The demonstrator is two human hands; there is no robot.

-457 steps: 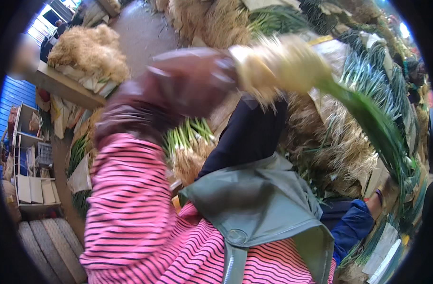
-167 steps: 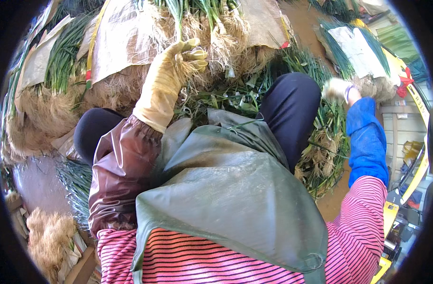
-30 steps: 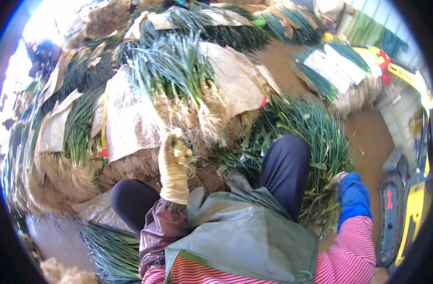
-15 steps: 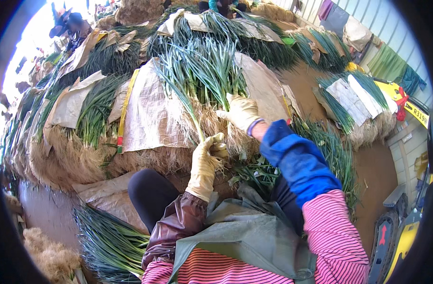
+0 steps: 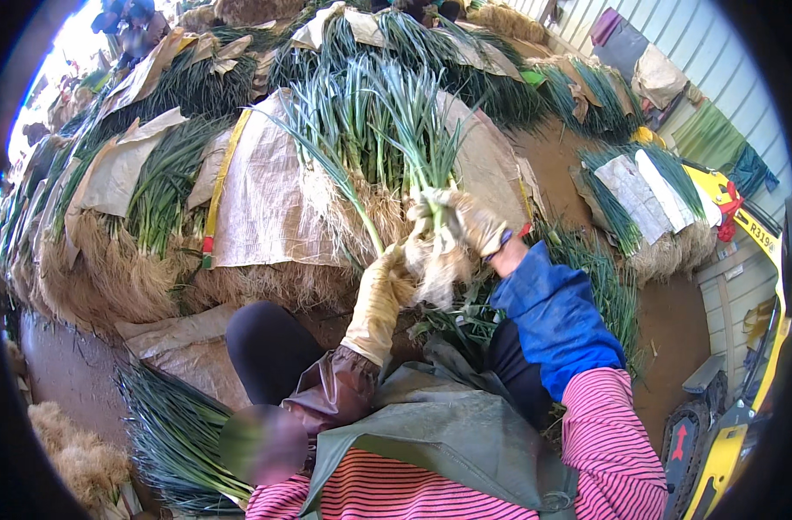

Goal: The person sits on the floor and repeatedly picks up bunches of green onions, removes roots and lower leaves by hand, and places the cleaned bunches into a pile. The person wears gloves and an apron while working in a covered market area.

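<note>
In its cream glove, my left hand is closed around the lower white end of a green onion, whose leaves lean up and left. My gloved right hand grips a few green onions just above their pale roots, which hang below the fingers. Behind both hands a loose pile of green onions lies on a pale woven sheet, leaves pointing away from me. Shaggy roots stick out beneath the sheet.
More green onions lie by my left knee. Cut leaves are heaped on the right. Covered bundles stand in rows at left and behind. A yellow metal frame and a black tracked part are at far right.
My right hand has closed on a few green onions from the pile and drawn them toward me, roots now hanging free. My left hand keeps its green onion, moving slightly right.
</note>
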